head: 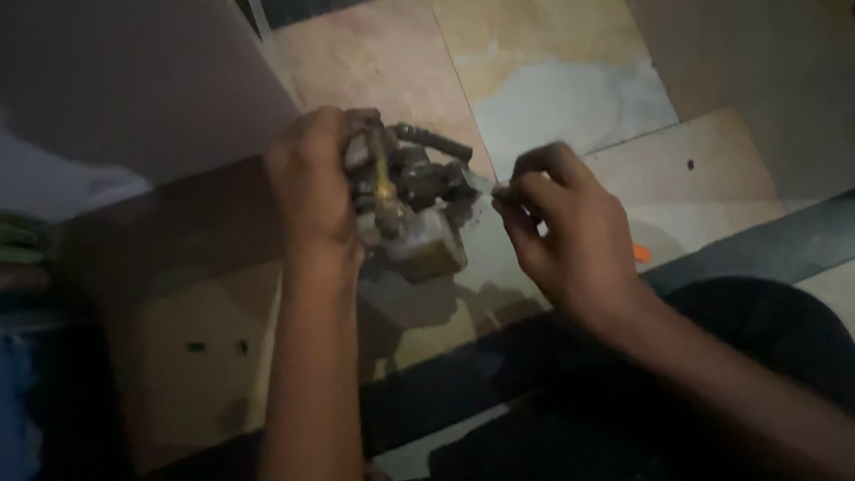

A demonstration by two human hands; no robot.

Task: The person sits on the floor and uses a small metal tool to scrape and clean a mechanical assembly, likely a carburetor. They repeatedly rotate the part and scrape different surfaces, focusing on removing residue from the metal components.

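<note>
Metal assembly [411, 209]: grey, oily, compact, brass fitting on top, short black hose stub at the upper edge; held in mid-air above the wooden tabletop [704, 169], not resting on it. Left hand [312, 178]: at the assembly's left side, fingers clenched around its body and bearing its weight. Right hand [570, 232]: just right of the assembly, fingers pinched on a small pale part [500, 190], too small and dim to identify, its tip at or touching the assembly's right edge. Pale worn patch [570, 98]: on the boards beyond the assembly. Small orange item [641, 254]: on the tabletop right of the assembly, half hidden behind the right wrist. Dark strip [766, 249]: along the tabletop's near edge, below and right of the assembly. Light poor throughout. Likely hazards: pinched part slipping loose and lost among the shadows below the assembly, owing to its size and the dim light; one-handed grip on the greasy assembly sliding, dropping it onto the tabletop; misaligned part jamming at the assembly's edge.
</note>
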